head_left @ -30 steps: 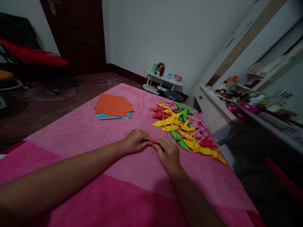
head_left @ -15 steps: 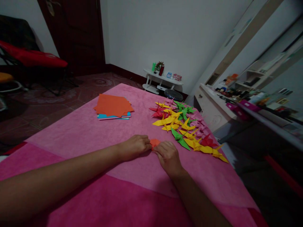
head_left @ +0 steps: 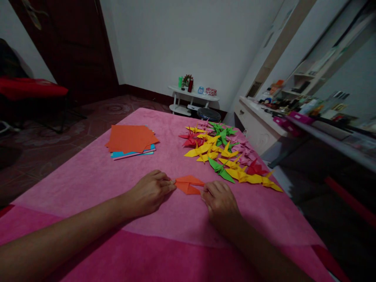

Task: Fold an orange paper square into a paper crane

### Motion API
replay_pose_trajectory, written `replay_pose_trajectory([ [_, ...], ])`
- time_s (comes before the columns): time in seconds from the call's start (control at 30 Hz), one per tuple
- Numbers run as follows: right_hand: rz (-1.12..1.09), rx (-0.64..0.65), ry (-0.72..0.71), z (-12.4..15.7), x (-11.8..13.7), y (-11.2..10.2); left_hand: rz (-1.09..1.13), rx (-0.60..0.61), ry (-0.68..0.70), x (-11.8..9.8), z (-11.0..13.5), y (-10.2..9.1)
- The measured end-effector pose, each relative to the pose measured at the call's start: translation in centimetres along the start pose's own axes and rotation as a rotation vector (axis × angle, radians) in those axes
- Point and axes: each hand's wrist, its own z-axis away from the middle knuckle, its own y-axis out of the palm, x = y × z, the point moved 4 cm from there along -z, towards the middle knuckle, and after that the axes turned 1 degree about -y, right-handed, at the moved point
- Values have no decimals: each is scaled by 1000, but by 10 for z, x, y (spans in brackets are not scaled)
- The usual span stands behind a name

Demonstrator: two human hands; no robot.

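Note:
A folded piece of orange origami paper (head_left: 188, 185) lies on the pink cloth, long and pointed, with a slit parting its right side. My left hand (head_left: 154, 191) pinches its left tip. At the other end, my right hand (head_left: 219, 199) has thumb and fingers closed on the right points. Beyond my right hand lie several folded paper cranes (head_left: 205, 149) in yellow, green, red and pink. A stack of square paper sheets (head_left: 132, 138), orange on top with blue and pink below, sits to the far left of my hands.
The pink cloth (head_left: 117, 250) covers the table. Behind it stand a small white shelf (head_left: 194, 93) and a dark round stool (head_left: 209, 114). On the right is a white dresser (head_left: 258, 125) crowded with bottles; a red chair (head_left: 32, 87) is at the left.
My hands have moved apart, and more of the orange paper shows between them, its slit now visible. The view has shifted slightly, carrying the background leftward.

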Motion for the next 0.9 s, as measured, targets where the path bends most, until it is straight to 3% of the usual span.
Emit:
replay_pose_trajectory([
  [0.2, -43, -60, 23, 4, 2, -2, -37, 60, -73, 16, 16, -5],
  [0.37, -108, -99, 59, 5, 0, -2, 33, -89, -58, 12, 9, -16],
  [0.53, -202, -159, 115, 8, -2, -11, 130, -112, 14, -4, -10, 2],
  [0.73, -352, -212, 215, -8, -13, -17, 182, -38, 35, -2, -11, 20],
  [0.9, -554, -7, 325, -44, -37, 6, 191, -36, 26, -4, -11, 17],
])
